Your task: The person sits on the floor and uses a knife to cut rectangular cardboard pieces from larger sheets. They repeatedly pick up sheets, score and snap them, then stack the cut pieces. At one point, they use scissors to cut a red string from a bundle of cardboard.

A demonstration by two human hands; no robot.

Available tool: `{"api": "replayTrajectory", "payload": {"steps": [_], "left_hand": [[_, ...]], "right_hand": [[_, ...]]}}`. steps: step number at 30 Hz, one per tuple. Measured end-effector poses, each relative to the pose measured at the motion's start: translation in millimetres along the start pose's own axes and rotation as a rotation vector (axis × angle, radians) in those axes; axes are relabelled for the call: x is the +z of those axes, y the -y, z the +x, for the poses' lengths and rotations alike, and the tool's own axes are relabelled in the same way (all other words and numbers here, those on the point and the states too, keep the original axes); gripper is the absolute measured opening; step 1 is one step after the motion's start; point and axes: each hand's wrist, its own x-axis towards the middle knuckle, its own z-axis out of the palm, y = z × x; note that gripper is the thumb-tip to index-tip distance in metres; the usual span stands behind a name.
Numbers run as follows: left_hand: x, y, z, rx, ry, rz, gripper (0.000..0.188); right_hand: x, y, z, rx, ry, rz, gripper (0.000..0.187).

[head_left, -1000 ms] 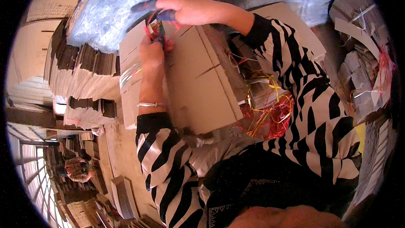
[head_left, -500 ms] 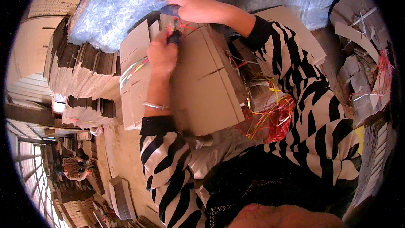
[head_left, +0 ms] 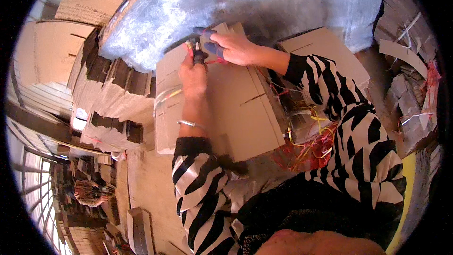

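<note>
A stack of flat brown cardboard sheets with cut slots lies in front of me. At its far edge, my left hand is closed on thin red and multicoloured string. Dark covers sit on its fingertips. Just to the right, my right hand points left over the same edge. Its covered thumb and forefinger are apart, with the tips close to my left fingers; the other fingers are partly hidden. Red string shows below my right hand. A pale and yellow strap crosses the stack's left part.
A scuffed blue-grey surface stretches beyond the stack. Bundled cardboard piles stand left, and another sheet lies right. Tangled red and yellow string lies near my right arm. Another person is among cardboard at far lower left.
My right hand has come down and nearer to my left hand, its fingertips now beside the left ones. My left hand stays closed at the stack's far edge. The whole view has shifted slightly.
</note>
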Motion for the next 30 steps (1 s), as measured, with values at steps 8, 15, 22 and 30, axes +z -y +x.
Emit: {"api": "replayTrajectory", "payload": {"steps": [8, 15, 22, 30], "left_hand": [[-21, -43, -4, 0.289, 0.074, 0.840, 0.025], [-33, -14, -10, 0.249, 0.097, 0.734, 0.031], [-82, 24, -16, 0.202, 0.502, 0.509, 0.026], [-82, 26, -21, 0.201, 0.459, 0.534, 0.028]], "right_hand": [[27, -16, 8, 0.038, -0.103, -0.242, 0.027], [34, 0, 7, 0.078, 0.082, -0.471, 0.030], [6, -14, 75, 0.045, 0.195, -0.191, 0.017], [22, 84, 268, -0.070, -0.160, -0.807, 0.038]]}}
